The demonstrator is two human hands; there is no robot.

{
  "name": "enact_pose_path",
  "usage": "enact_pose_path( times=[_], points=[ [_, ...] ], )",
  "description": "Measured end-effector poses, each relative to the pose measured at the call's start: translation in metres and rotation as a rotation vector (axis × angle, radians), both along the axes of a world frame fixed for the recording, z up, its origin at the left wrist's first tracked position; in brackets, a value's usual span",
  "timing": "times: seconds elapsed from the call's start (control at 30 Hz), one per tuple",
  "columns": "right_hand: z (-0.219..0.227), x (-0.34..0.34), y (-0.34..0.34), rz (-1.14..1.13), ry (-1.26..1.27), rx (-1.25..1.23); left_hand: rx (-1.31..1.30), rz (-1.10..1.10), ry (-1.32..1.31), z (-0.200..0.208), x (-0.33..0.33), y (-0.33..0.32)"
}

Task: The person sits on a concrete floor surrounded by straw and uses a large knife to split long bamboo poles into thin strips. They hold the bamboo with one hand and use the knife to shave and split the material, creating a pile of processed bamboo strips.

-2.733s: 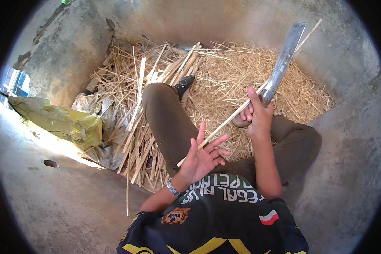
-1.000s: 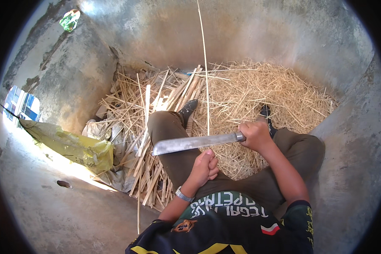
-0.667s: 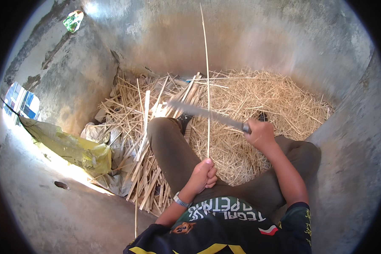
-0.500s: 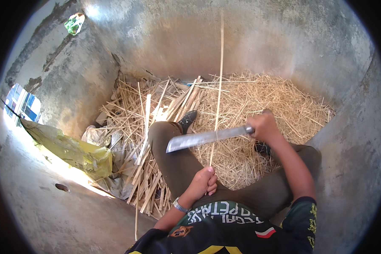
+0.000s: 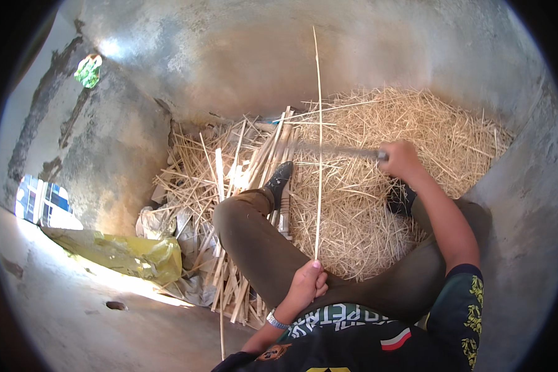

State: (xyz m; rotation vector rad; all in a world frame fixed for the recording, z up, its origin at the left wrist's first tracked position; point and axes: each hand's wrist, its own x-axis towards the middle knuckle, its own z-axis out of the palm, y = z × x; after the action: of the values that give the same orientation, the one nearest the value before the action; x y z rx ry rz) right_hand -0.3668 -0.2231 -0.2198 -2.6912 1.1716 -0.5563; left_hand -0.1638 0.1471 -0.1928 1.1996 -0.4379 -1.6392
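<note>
Strip [image 5: 318, 198] is extending from the left hand [image 5: 307, 283], its long axis running away from the person [image 5: 359, 340] toward the far wall [image 5: 254, 68]. The fingers of this nearer hand are gripping its near end fully. The right hand [image 5: 403, 161] is sitting farther out, to the strip's right, its fingers wrapping the handle of the knife [image 5: 347, 151]. The blurred blade is pointing left and crossing the strip nearly square; contact is not showing clearly.

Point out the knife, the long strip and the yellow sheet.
Knife [image 5: 352, 150]: head view, on the motion-blurred blade.
Long strip [image 5: 320, 128]: head view, near mid-length.
Yellow sheet [image 5: 129, 250]: head view, middle of its visible face.
</note>
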Motion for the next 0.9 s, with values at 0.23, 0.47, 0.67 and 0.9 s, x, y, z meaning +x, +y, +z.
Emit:
enact_pose_path(
  times=[0.23, 0.47, 0.67, 0.9],
  points=[
    [0.019, -0.015, 0.012, -0.165, -0.150, -0.158, -0.048, -0.021, -0.012, -0.005, 0.003, 0.011],
    [0.053, -0.061, -0.027, -0.477, -0.296, -0.300, -0.077, -0.127, -0.038, 0.004, 0.001, 0.049],
    [0.064, -0.061, -0.014, -0.225, -0.247, -0.435, -0.040, -0.201, -0.054, 0.005, 0.009, 0.055],
    [0.085, -0.105, -0.052, -0.602, -0.141, -0.092, 0.070, -0.210, -0.084, 0.019, 0.041, 0.077]
  ],
)
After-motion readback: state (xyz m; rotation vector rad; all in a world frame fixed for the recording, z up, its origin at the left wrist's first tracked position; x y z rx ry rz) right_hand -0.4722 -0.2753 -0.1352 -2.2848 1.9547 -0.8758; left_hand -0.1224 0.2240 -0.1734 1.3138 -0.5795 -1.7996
